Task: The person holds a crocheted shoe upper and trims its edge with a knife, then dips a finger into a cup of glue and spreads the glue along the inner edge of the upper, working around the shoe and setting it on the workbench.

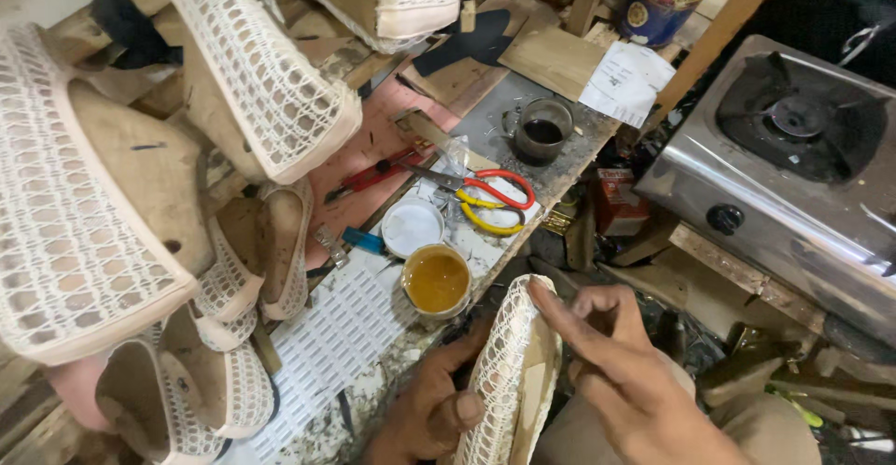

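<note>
Head view: we hold a mesh shoe upper (509, 372) at the bench (373, 381) edge, L hand (431, 409) closed round its lower part, R hand (616, 372) w/ fingers spread, fingertips pressing its top. Glue tin (436, 281) & scissors (490, 199) just beyond.

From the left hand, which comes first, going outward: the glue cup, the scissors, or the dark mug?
Measured from the left hand:
1. Glue cup, just above it on the bench.
2. Scissors, farther up, slightly right.
3. Dark mug, farthest, near the bench's back edge.
</note>
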Demonstrator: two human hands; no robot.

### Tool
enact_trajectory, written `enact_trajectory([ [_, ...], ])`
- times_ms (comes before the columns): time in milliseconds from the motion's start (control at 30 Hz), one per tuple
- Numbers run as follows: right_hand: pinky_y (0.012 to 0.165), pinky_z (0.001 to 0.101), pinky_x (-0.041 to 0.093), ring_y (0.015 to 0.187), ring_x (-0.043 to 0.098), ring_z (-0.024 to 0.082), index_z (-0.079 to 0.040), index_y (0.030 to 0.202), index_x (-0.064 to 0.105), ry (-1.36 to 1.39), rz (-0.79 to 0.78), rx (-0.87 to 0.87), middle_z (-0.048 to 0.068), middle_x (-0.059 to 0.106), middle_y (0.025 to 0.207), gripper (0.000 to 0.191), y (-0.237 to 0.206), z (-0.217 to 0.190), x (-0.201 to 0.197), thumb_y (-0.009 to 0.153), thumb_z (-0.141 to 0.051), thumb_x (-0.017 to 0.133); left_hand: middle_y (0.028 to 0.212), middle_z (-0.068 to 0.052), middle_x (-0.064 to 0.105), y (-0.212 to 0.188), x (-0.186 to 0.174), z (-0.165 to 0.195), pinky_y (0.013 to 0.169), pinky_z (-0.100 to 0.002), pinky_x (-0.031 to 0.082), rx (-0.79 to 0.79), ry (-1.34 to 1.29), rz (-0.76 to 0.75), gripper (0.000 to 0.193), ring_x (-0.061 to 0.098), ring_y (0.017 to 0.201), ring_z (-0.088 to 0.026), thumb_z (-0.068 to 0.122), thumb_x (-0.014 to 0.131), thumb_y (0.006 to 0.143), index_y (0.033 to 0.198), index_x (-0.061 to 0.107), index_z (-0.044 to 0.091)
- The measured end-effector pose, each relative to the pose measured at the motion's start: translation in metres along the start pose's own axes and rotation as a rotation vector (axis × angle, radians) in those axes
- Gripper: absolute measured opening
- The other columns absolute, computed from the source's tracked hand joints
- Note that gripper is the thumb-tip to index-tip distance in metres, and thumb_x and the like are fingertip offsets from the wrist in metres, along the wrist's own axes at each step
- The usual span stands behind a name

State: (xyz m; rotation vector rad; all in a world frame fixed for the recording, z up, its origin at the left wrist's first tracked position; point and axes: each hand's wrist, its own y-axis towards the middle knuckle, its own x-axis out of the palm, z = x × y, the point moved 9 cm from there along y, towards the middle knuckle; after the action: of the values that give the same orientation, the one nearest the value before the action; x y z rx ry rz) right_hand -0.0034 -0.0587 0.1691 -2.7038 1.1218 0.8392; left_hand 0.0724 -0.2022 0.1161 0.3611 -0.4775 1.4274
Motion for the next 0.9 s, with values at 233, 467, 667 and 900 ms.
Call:
enact_trajectory([
  [233,0.101,0.0371,0.034,0.105,0.044,0.027,-0.017,0.141,0.062,-0.405,0.28,-0.16,0.01,0.048,0.108,0.081,-0.011,-0.017,-0.034,0.066,0.013,0.055,0.146,-0.019,0.057,0.02,0.018,-0.009,0.112,-0.037,0.042,-0.08,-0.101,-0.025,0.119,0.057,0.129,-0.023,0.065,0.081,0.073,0.158,0.037,-0.006],
  [467,0.094,0.0391,0.035,0.101,0.041,0.03,-0.02,0.141,0.062,-0.548,0.28,-0.188,0.012,0.052,0.113,0.081,-0.01,-0.015,-0.044,0.066,0.01,0.06,0.153,-0.016,0.055,0.02,0.034,0.006,0.117,-0.033,0.039,-0.152,0.013,-0.05,0.12,0.056,0.136,-0.02,0.069,0.077,0.073,0.161,0.035,-0.002],
  [667,0.09,0.0453,0.03,0.101,0.041,0.03,-0.028,0.141,0.062,-0.812,0.38,-0.404,0.007,0.052,0.115,0.076,-0.022,-0.036,-0.045,0.071,0.0,0.067,0.155,-0.015,0.055,0.02,0.034,0.013,0.119,-0.033,0.034,-0.195,0.112,-0.05,0.119,0.052,0.141,-0.021,0.07,0.074,0.073,0.16,0.037,-0.001],
  [900,0.09,0.0397,0.033,0.098,0.045,0.023,-0.027,0.131,0.071,-0.635,0.407,-0.275,0.001,0.057,0.105,0.07,-0.016,-0.018,-0.068,0.071,0.009,0.064,0.158,-0.015,0.051,0.044,0.039,0.013,0.121,-0.033,0.032,-0.07,0.238,-0.145,0.107,0.047,0.144,-0.019,0.066,0.066,0.086,0.162,0.034,-0.002],
])
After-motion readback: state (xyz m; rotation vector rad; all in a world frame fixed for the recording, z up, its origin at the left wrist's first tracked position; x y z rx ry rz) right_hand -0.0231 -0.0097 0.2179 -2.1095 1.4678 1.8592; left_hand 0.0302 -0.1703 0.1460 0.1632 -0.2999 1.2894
